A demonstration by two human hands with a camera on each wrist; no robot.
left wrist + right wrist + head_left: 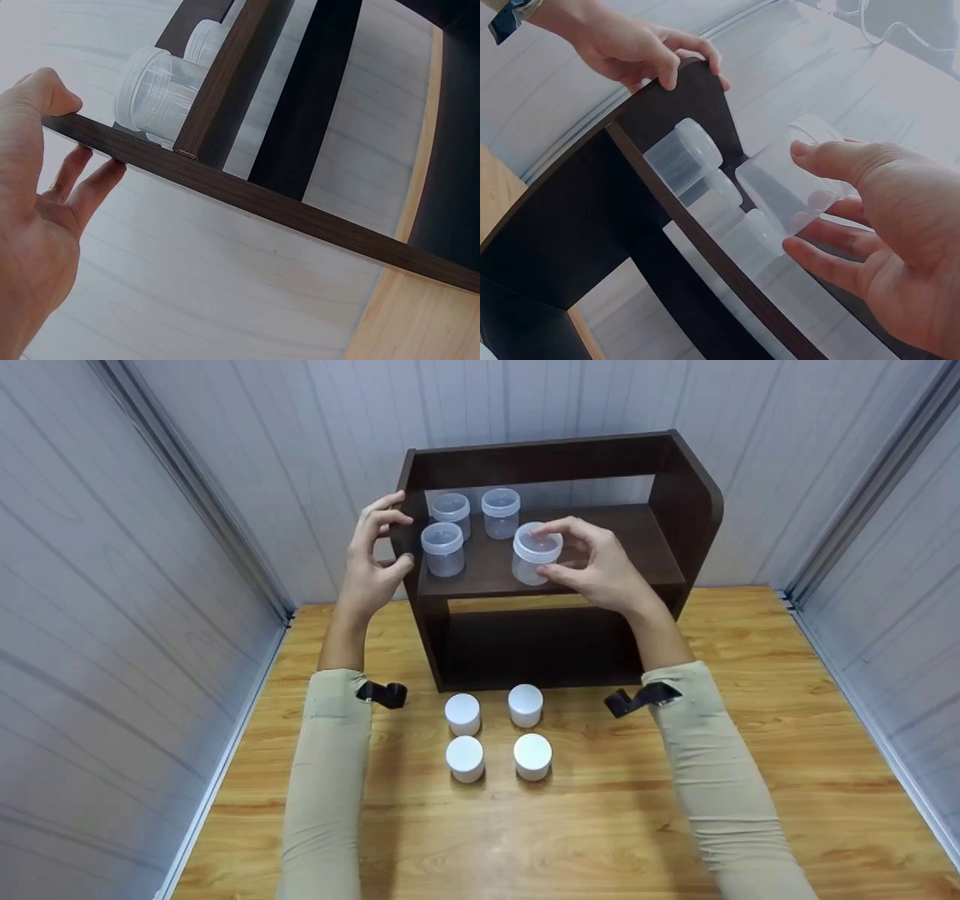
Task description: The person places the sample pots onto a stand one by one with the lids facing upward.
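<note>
A dark brown wooden shelf unit [675, 502] stands at the back of the wooden table. My left hand [379, 551] grips its left side panel [262, 199], thumb in front and fingers curled over the edge [45, 172]. My right hand [541, 551] pinches a clear lidless plastic jar [527, 561] between thumb and fingers over the front of the upper shelf. In the right wrist view the jar [780, 176] sits in those fingers [832, 161]. I cannot tell whether it touches the board. Three more clear jars [442, 549] stand on the shelf's left part.
Several white round lids [463, 714] lie in a square on the table [750, 735] in front of the shelf. The lower compartment [540, 649] looks dark and bare. Pale panel walls close in on the left, right and back.
</note>
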